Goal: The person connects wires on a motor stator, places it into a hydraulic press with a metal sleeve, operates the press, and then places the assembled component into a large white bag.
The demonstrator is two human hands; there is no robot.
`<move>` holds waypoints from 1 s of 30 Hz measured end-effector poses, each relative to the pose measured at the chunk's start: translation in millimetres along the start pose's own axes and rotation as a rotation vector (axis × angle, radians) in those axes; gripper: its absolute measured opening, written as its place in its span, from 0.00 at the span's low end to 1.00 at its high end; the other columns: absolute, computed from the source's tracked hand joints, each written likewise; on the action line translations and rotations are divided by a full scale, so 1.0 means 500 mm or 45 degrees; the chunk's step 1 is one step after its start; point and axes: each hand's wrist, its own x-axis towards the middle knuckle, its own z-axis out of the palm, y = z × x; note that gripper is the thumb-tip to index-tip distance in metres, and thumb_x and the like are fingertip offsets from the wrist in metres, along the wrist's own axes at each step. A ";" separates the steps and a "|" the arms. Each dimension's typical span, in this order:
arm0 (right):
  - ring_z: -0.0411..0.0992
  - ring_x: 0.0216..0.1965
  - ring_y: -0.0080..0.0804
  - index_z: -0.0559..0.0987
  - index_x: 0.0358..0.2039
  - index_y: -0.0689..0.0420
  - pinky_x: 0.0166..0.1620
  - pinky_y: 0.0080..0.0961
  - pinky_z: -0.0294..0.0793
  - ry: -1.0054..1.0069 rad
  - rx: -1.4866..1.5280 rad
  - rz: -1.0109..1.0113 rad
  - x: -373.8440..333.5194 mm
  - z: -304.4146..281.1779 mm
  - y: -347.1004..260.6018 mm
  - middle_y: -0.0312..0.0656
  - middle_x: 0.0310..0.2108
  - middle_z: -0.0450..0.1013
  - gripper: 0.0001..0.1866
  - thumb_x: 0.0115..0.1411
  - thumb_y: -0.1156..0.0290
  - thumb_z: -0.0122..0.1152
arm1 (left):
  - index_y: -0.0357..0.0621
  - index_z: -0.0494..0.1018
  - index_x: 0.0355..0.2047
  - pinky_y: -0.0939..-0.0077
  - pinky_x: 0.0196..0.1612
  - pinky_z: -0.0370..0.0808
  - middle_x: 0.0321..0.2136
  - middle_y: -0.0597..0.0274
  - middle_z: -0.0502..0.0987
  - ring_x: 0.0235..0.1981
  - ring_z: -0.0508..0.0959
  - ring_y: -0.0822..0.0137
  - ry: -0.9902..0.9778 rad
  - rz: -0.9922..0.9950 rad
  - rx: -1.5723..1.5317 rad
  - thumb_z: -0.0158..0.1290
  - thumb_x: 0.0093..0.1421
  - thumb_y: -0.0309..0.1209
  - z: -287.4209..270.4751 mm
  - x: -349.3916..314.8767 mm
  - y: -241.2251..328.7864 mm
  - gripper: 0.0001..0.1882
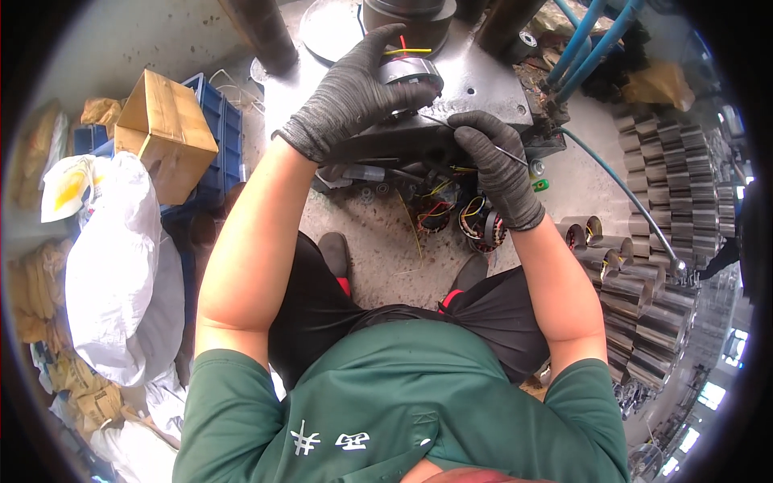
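Observation:
My left hand (346, 101), in a dark grey knitted glove, grips a short metal motor stator (415, 71) at the near edge of the steel machine table (491, 88). Red and yellow wires (411, 51) stick up from the stator's far side. My thumb and fingers wrap its left and near sides. Between the gloved fingers of my right hand (495, 165) is a thin metal rod (513, 156), its tip pointing toward the stator's lower edge. Whether the tip touches the stator, I cannot tell.
Below the table, wound stators with coloured wires (483, 228) lie near my feet. Stacked steel cylinders (668, 185) fill the right side. A cardboard box (165, 133), blue crates (229, 137) and white sacks (113, 266) stand left. Blue hoses (588, 44) hang at upper right.

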 end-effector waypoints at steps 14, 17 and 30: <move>0.79 0.35 0.37 0.82 0.40 0.63 0.41 0.32 0.79 -0.066 -0.588 -0.446 0.058 0.034 0.007 0.46 0.36 0.79 0.09 0.64 0.73 0.59 | 0.38 0.75 0.51 0.66 0.44 0.78 0.38 0.51 0.82 0.39 0.82 0.59 0.227 0.231 -0.147 0.57 0.66 0.39 0.018 0.005 -0.026 0.19; 0.80 0.37 0.42 0.82 0.40 0.61 0.42 0.34 0.80 -0.113 -0.883 -0.607 0.071 0.018 -0.005 0.48 0.37 0.80 0.09 0.60 0.76 0.58 | 0.39 0.73 0.53 0.60 0.52 0.74 0.45 0.51 0.81 0.47 0.80 0.50 0.082 0.075 -0.188 0.49 0.74 0.41 0.001 -0.005 0.034 0.18; 0.72 0.33 0.18 0.83 0.39 0.60 0.38 0.20 0.72 -0.070 -0.383 -0.081 0.078 0.066 -0.075 0.30 0.31 0.76 0.09 0.65 0.70 0.59 | 0.36 0.75 0.44 0.62 0.42 0.76 0.34 0.48 0.80 0.36 0.79 0.53 0.266 0.359 0.083 0.47 0.72 0.39 0.025 0.031 0.021 0.17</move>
